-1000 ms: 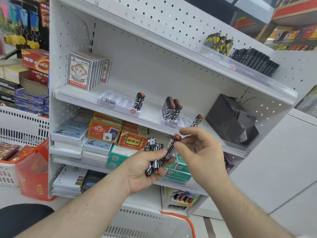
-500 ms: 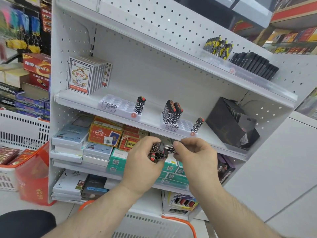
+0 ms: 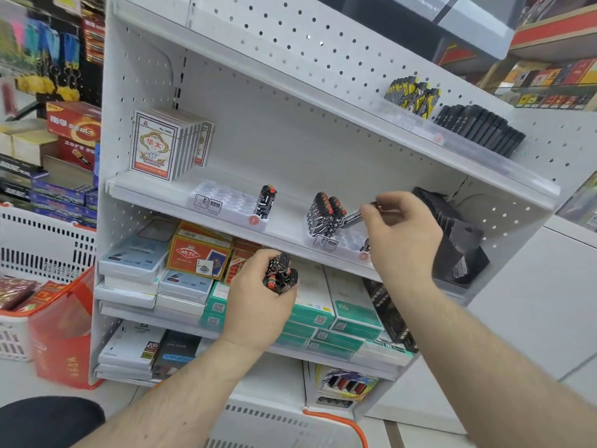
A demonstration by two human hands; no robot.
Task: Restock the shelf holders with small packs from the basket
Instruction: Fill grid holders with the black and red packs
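The right hand [image 3: 400, 236] is pinching one small pack [image 3: 353, 217] above the right holder [image 3: 342, 240] near the shelf's [image 3: 284, 221] front edge; the left hand [image 3: 258, 302] is gripping a bunch of packs [image 3: 280, 273].

The right hand [image 3: 399, 234] has separated from the left hand [image 3: 258, 295]. Half a second ago both met at centre frame over the clutch of small black patterned packs with red caps [image 3: 280, 273]. The right hand has risen to right of centre, at the level of the middle shelf. It pinches one black patterned pack [image 3: 353, 217], tilted, just above the right-hand white slotted plastic holder [image 3: 342, 242] and beside the packs standing in it. The left hand has dropped slightly, its grip on the remaining packs turned so their red caps face the camera.
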